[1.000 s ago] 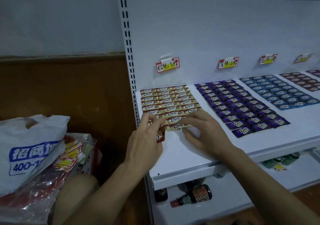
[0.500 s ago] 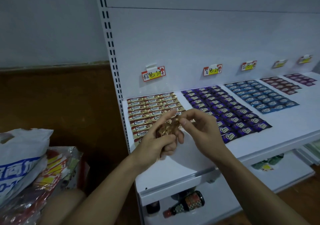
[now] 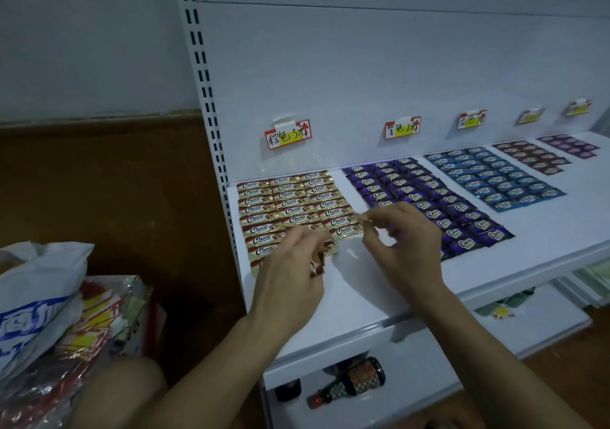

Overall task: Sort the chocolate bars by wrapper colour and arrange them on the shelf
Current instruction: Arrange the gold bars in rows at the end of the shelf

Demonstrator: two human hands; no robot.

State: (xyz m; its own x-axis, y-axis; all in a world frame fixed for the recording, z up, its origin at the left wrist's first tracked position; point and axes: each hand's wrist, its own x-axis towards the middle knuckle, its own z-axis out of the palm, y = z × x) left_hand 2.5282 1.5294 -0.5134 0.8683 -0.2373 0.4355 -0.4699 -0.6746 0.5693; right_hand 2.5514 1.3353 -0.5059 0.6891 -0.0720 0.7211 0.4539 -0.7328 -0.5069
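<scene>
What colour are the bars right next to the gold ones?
Purple bars; the head view shows them best.

head camera looks forward and down, close over the white shelf [image 3: 379, 283].

The left hand [image 3: 290, 283] covers the front rows of gold-and-brown wrapped chocolate bars [image 3: 290, 202], and how many it grips cannot be told. The right hand [image 3: 406, 247] hides part of the purple-wrapped bars [image 3: 429, 194]. The far yellow-and-white price tags [image 3: 530, 116] are too small to read. The white printed plastic bag [image 3: 36, 283] is cut off by the left edge.
</scene>
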